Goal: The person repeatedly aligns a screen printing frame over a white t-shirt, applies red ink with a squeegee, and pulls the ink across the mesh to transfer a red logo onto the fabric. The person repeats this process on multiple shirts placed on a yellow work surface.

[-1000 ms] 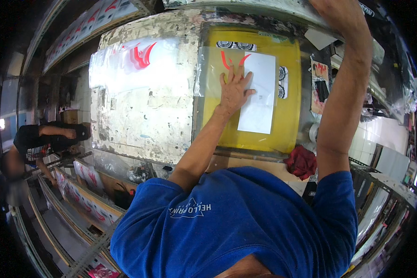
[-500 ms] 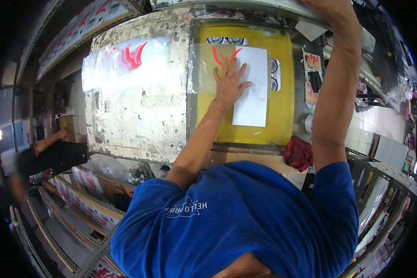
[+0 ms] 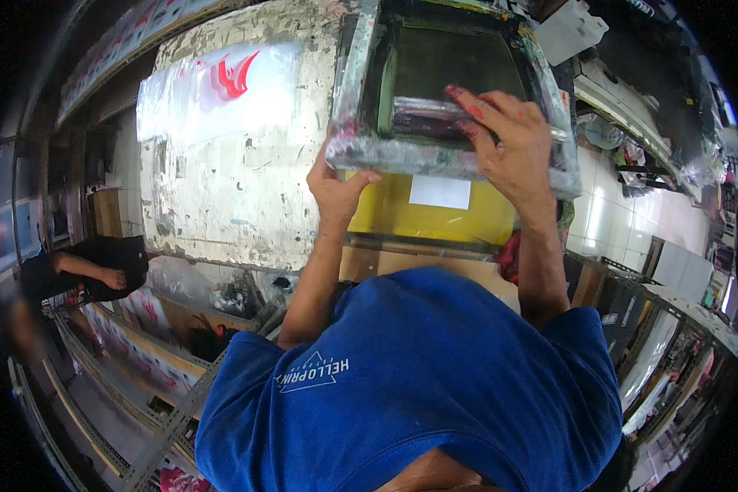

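A screen printing frame [image 3: 435,157] hangs tilted over the yellow printing bed [image 3: 385,209], its mesh dark green. My left hand [image 3: 336,187] grips its near left corner, thumb in front and fingers partly hidden behind the edge. A squeegee [image 3: 422,116] lies across the mesh close to the near rail. Over its right part is my right hand [image 3: 512,143], red ink on the fingertips, thumb and forefinger on either side of the squeegee. Below the frame shows the near end of a white sheet [image 3: 439,192]; the rest of it is covered.
Clear film sheets with red curved prints [image 3: 234,78] lie on the worn white table [image 3: 230,189] to the left. A red cloth [image 3: 508,256] sits by the bed's near right corner. Another person's arm [image 3: 90,269] shows at far left. Metal racks [image 3: 672,307] stand at right.
The screen frame has come down over the yellow bed, covering most of the sheet. My left hand has moved off the sheet to the frame's corner; my right has come nearer, onto the squeegee.
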Motion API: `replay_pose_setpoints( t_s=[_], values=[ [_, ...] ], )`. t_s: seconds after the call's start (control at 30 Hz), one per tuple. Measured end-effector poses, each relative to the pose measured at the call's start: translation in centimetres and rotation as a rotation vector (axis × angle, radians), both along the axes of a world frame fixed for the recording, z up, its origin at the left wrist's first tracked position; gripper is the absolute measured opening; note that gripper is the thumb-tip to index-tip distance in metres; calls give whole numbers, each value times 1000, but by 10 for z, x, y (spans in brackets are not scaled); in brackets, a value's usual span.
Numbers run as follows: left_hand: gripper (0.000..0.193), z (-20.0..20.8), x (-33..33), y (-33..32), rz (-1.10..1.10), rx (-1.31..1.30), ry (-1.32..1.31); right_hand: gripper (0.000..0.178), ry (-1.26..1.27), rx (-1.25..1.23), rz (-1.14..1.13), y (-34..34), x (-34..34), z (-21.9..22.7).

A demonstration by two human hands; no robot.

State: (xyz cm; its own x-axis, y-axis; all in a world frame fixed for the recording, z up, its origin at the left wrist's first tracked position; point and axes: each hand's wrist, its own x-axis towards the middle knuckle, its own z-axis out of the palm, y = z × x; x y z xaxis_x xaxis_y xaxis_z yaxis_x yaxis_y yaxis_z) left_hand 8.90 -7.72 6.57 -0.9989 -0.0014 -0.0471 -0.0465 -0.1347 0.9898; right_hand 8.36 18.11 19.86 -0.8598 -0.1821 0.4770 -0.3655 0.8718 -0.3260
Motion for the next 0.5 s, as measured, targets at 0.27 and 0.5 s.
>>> replay_pose_setpoints(
  t_s=[0.27, 0.5],
  values=[
    [76, -65, 27, -15, 34, -845, 420, 56, -367, 173, -26, -6, 16, -110],
    [76, -70, 33, -22, 41, -975, 416, 73, -208, 113, -141, 12, -42, -162]
  ],
)
